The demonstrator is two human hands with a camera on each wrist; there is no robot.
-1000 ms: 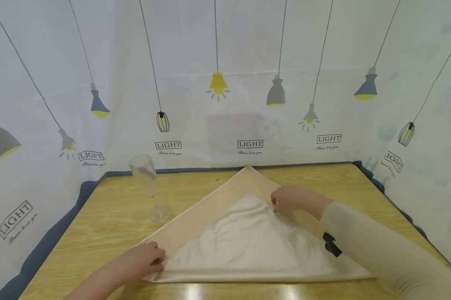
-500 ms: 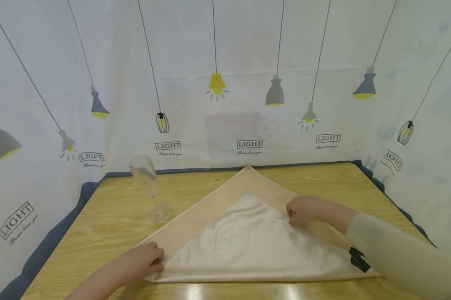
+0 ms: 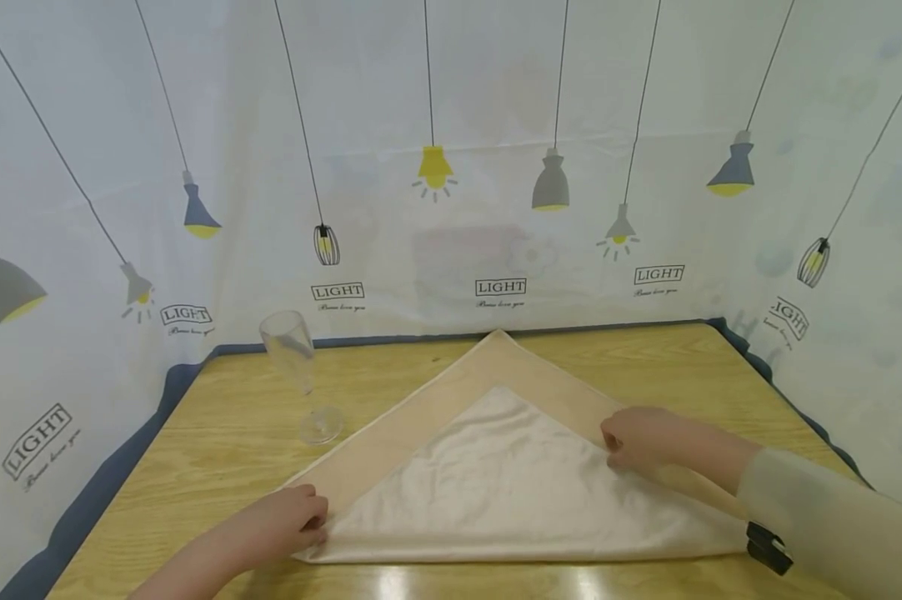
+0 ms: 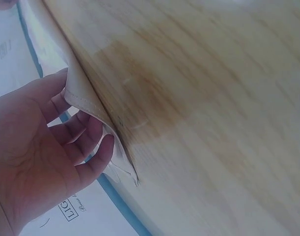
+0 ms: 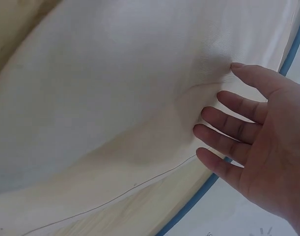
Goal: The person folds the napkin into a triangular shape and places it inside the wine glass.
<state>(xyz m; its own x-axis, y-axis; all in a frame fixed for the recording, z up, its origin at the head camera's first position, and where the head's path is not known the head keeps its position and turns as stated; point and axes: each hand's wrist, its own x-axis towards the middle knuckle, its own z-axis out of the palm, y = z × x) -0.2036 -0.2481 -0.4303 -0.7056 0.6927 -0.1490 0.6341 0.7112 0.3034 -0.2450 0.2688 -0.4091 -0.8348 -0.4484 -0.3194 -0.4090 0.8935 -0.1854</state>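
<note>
Triangular cream satin cloth [image 3: 488,492], left corner touching my bent left hand [image 3: 289,523], grip unclear, right edge beneath my spread, empty right hand [image 3: 642,437]

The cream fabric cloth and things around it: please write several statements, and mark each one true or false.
1. The tall transparent stemmed glass is beside the left edge of the cloth in the head view. True.
2. The glass lies on its side. False: it stands upright.
3. The left hand and the right hand, both bare, are at the cloth. True.
4. The right hand touches the glass. False: the glass stands apart from both hands.
5. The folded upper layer ends short of the far tip. True.
</note>
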